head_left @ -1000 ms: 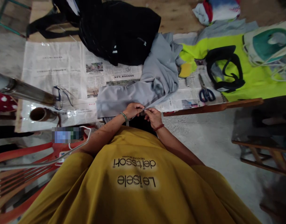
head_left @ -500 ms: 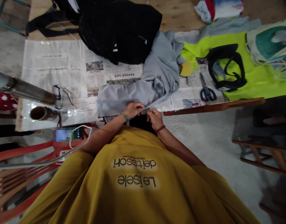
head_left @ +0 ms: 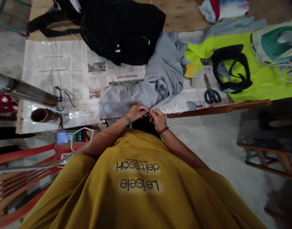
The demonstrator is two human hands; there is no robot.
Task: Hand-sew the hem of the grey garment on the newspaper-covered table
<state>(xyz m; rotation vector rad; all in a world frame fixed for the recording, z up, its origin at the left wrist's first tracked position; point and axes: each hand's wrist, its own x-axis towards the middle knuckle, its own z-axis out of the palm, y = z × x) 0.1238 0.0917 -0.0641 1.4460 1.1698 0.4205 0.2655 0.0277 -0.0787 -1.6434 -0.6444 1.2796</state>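
A grey cloth garment (head_left: 127, 97) lies along the table's near edge, with a bunched part rising toward a black backpack. My left hand (head_left: 136, 112), with a green bracelet at the wrist, is closed in a pinch on the garment's near edge. Close beside it on the right, my right hand (head_left: 158, 120), wearing a red bead bracelet, has thumb and forefinger pressed together at the same edge. Whatever lies between those fingertips is too small to make out. Both hands are just in front of my mustard shirt (head_left: 136, 203).
Newspaper (head_left: 57, 63) covers the wooden table. Around it are the black backpack (head_left: 127, 31), scissors (head_left: 211, 94), a black strap loop (head_left: 232, 68), a yellow-green garment (head_left: 265, 82), an iron (head_left: 277, 43), glasses (head_left: 62, 98) and a cardboard tube (head_left: 42, 115). A red chair (head_left: 45, 152) stands left.
My right hand has shifted very slightly up and left, its fingertips now closer to my left hand. The left hand and the garment look the same.
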